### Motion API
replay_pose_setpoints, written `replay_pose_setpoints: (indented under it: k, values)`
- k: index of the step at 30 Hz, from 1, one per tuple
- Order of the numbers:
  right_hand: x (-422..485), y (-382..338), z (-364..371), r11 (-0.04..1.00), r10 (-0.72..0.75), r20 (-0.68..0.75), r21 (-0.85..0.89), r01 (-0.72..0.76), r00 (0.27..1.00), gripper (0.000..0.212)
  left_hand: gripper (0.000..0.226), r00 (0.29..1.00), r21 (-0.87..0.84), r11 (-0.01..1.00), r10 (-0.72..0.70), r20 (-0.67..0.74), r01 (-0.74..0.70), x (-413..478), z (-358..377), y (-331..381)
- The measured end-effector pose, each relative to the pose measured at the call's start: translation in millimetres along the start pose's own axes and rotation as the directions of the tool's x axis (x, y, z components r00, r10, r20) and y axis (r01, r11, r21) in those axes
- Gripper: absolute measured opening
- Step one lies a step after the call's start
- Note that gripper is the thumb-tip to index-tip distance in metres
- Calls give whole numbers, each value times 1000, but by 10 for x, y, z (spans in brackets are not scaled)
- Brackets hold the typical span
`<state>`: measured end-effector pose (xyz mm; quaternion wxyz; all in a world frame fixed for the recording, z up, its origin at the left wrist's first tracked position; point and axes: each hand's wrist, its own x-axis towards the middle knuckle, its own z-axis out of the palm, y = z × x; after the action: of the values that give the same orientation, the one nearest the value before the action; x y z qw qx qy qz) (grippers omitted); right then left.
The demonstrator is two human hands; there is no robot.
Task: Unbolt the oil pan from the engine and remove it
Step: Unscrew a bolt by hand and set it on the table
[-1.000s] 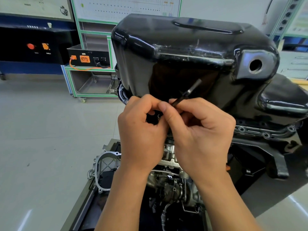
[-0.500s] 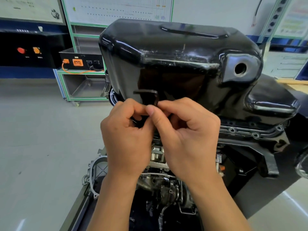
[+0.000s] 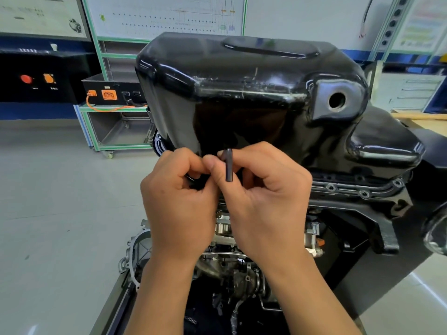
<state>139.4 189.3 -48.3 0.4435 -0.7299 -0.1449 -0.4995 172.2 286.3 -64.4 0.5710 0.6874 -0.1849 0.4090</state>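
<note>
Hands meet low in front of a big, shiny black oil pan (image 3: 242,93). The oil pan sits on top of the engine (image 3: 232,272) with its flat bottom facing up, and it fills the middle of the view. A row of bolts (image 3: 331,187) shows along its rim on the right side. A round drain hole (image 3: 337,100) is open near the pan's upper right corner.

The right hand (image 3: 263,201) pinches a small dark tool (image 3: 228,165) between the thumb and the curled fingers. The tool is a thin bar. It stands almost straight up, right at the lower edge of the pan. What its far end touches is hidden. The left hand (image 3: 179,204) touches the right one, with its fingers curled in toward the same spot. I cannot tell if the left hand holds anything, because the fingers hide it.

Under the hands are the grey metal parts of the engine, with a silver cover (image 3: 135,252) on the left. Behind the pan, on the left, a green-framed cart (image 3: 116,146) stands on the grey floor (image 3: 60,201). A black box (image 3: 108,93) with orange plugs sits on the cart, and an orange cable (image 3: 106,109) hangs from it. Farther left is a red button (image 3: 26,79) on a dark panel.
</note>
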Motion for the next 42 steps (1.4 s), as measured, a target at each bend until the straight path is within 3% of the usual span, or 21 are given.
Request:
replay_pose_setpoints:
  k: [3,7,15,19,22,25,30,35,39,42]
  values:
    - [-2,-5,4,1000,-28,29,2,28,999,6,13,996,-60,998,23,81,-18,18,-46,19]
    - [-13,11,-1,1000,-15,133,-21,18,991,16,19,969,-54,997,67,239,-56,44,-110,20]
    - [21,0,-26,999,-28,0,-23,28,1000,6,26,1000,-11,1000,-12,19,12,-5,39,-17]
    - [24,-2,-32,1000,-14,67,-7,14,998,7,15,981,-25,997,80,175,-77,20,-20,-9]
    - [30,-6,-44,999,3,139,-41,3,990,12,27,968,-37,994,112,225,-106,27,-54,-15]
    - [33,-28,-34,997,12,199,-79,4,980,14,15,988,-39,996,80,135,-76,35,-42,-1]
    - [27,-11,-36,997,10,73,-83,-4,997,9,23,1000,24,1000,7,-26,-7,8,31,-85]
    - [3,18,0,996,37,93,-88,-29,995,12,10,991,108,993,-68,115,56,-52,14,-229]
    - [-14,38,12,997,62,63,-47,-59,996,13,22,975,120,986,-133,177,112,-51,-77,-265]
    - [-14,30,6,994,108,37,8,-108,994,11,33,956,29,982,-187,227,185,-39,-127,-259]
